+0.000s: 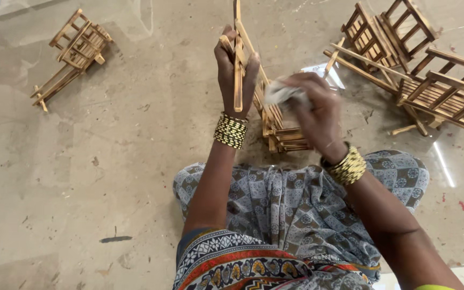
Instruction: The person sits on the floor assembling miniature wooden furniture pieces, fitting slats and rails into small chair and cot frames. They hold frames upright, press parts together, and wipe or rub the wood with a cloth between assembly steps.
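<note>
Left hand (236, 72) fingers clamped round an upright slat of a wooden rack (275, 121), right hand (312, 110) fingers closed on a pale cloth (281, 94) against it, rack tilted on the floor (108, 177) before the knees, more racks (420, 70) far right

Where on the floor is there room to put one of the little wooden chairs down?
The widest bare floor lies between the lone small chair at upper left and the left hand. The lower left is bare too. It is crowded at upper right, where the chair pile sits beside the right hand.
</note>
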